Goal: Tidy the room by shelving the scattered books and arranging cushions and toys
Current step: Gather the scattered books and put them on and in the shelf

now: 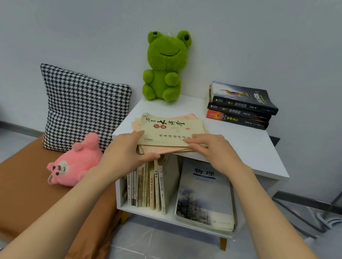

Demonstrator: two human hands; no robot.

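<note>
1. A houndstooth cushion (82,107) leans against the wall on the orange mat (12,190), and a pink plush toy (74,161) lies just in front of it.
2. The left hand (126,151) grips the near left corner of the booklet stack (169,131), thumb on top and fingers underneath.
3. The stack lies on top of the white cabinet (251,148), overhanging its front edge, with a green frog plush (165,66) sitting behind it.
4. The right hand (213,151) rests on the stack's right side with its fingers flat.
5. Three dark books (240,105) are piled at the cabinet's back right.
</note>
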